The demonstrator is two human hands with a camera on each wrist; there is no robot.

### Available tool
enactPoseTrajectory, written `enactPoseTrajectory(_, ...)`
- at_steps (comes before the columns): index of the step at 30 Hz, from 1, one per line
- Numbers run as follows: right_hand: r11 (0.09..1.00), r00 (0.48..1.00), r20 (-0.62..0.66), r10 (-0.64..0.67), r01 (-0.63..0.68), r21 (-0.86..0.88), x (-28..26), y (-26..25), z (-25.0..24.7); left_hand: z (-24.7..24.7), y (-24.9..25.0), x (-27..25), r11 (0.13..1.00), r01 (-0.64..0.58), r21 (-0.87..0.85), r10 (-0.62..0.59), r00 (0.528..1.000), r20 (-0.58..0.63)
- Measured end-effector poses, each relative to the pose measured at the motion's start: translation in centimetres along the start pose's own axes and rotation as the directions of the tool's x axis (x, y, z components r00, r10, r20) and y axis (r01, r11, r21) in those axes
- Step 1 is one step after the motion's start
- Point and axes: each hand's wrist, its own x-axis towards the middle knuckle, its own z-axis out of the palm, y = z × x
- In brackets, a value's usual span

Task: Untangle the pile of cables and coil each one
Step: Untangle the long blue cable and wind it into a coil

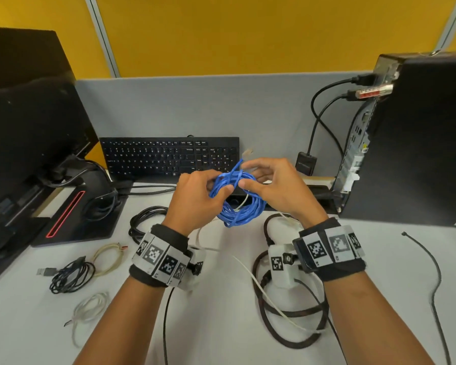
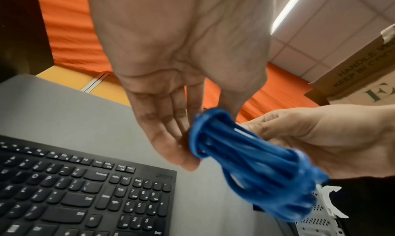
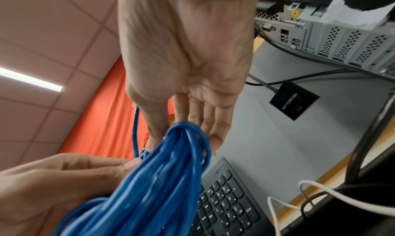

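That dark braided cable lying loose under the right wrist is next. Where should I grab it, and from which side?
Judging from the head view, take the braided cable at the near arc of its big loop, coming straight down from above. That stretch lies flat on bare desk, away from the right hand and the blue coil. Avoid where the white cable crosses it; lifting there would likely drag both.

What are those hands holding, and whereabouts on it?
A coiled blue cable, held above the desk. The left hand grips the coil's left side; the right hand pinches its upper right part, near the loose end.
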Motion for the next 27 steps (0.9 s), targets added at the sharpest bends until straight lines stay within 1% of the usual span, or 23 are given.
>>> enactPoseTrajectory(1, 1.0, 1.0, 0.018, 0.003, -0.003, 0.004, 0.0, 0.0, 0.2, -0.2, -0.2, -0.1, 0.999, 0.002, 0.037, -0.003, 0.999, 0.033)
enactPoseTrajectory(3, 1.0, 0.997, 0.083, -0.003, 0.004, -0.012, 0.0, -0.3, 0.7, -1.3, -0.8, -0.6, 0.993, 0.005, 0.119, -0.012, 0.998, 0.057)
enactPoseTrajectory(8, 0.99, 0.975, 0.219, -0.022, 0.052, -0.132, -0.3, -0.8, 1.4, -6.0, -2.8, -2.8, 0.963, 0.115, 0.246, -0.124, 0.992, 0.024)
enactPoseTrajectory(9, 0.986, 0.966, 0.259, -0.009, 0.051, -0.159, -0.4, -0.7, 1.3, -7.1, -3.3, -3.2, 0.954, 0.131, 0.271, -0.138, 0.99, 0.006)
enactPoseTrajectory(11, 0.977, 0.931, 0.362, 0.042, 0.038, -0.211, -0.6, -0.8, 1.5, -9.1, -4.3, -4.3, 0.929, 0.177, 0.325, -0.178, 0.984, -0.026)
enactPoseTrajectory(13, 0.968, 0.891, 0.448, 0.075, 0.042, -0.247, -0.8, -1.0, 2.0, -10.8, -5.4, -5.2, 0.892, 0.244, 0.381, -0.253, 0.967, -0.027)
enactPoseTrajectory(15, 0.957, 0.862, 0.499, 0.094, 0.06, -0.283, -1.0, -1.1, 2.5, -11.8, -6.6, -5.8, 0.84, 0.322, 0.436, -0.365, 0.931, 0.017)
enactPoseTrajectory(17, 0.951, 0.839, 0.531, 0.117, 0.059, -0.303, -1.1, -1.2, 3.4, -12.1, -7.6, -6.6, 0.776, 0.389, 0.496, -0.486, 0.871, 0.077)
enactPoseTrajectory(19, 0.948, 0.824, 0.55, 0.137, 0.052, -0.314, -1.2, -1.3, 4.4, -11.8, -8.5, -7.4, 0.734, 0.441, 0.517, -0.571, 0.813, 0.118)
enactPoseTrajectory(23, 0.943, 0.807, 0.572, 0.143, 0.066, -0.328, -1.1, -1.3, 5.4, -10.8, -9.3, -8.2, 0.688, 0.553, 0.469, -0.685, 0.709, 0.168)
enactPoseTrajectory(25, 0.944, 0.812, 0.567, 0.136, 0.067, -0.324, -0.9, -1.2, 5.6, -10.8, -9.1, -8.1, 0.658, 0.573, 0.489, -0.718, 0.672, 0.179)
enactPoseTrajectory(27, 0.944, 0.815, 0.565, 0.133, 0.07, -0.323, -0.8, -1.0, 5.6, -11.1, -8.5, -7.7, 0.633, 0.559, 0.536, -0.737, 0.648, 0.194)
